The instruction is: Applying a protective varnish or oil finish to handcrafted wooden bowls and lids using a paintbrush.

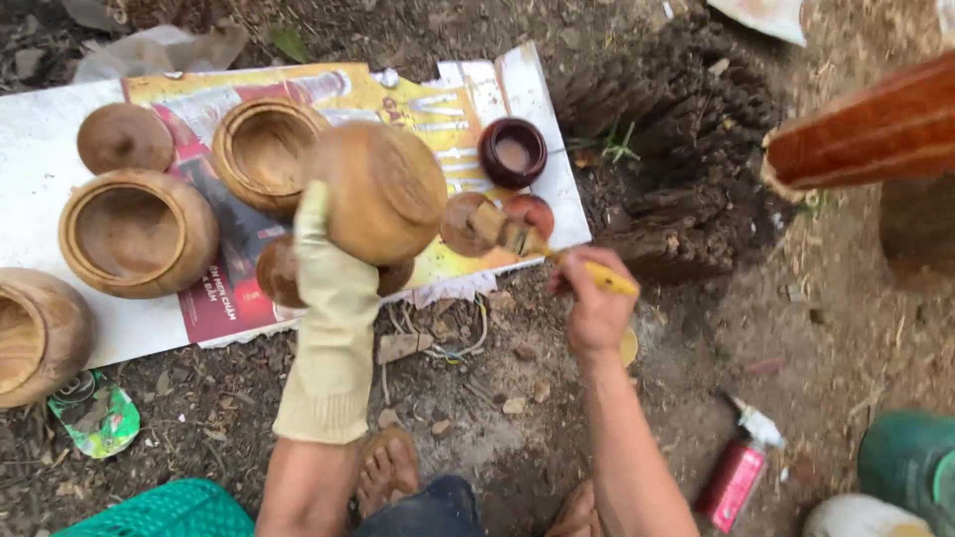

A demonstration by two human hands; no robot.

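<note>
My left hand [323,264], in a pale yellowish glove, holds up a round wooden bowl [383,189] with its underside facing me. My right hand [595,303] is bare and grips a yellow-handled paintbrush [527,244], whose bristles point left toward the bowl, a little apart from it. Below the brush tip lies a small round wooden lid [464,224]. A small dark jar [513,152] of brown liquid stands just behind it on a printed cardboard sheet [448,99].
Three open wooden bowls [137,231] [264,149] [30,333] and a lid [124,137] rest on the sheet. A rough stump [686,149] and reddish wooden piece [865,129] are at right. A red spray can [736,477], green basket [159,512] and my sandalled feet [390,467] are below.
</note>
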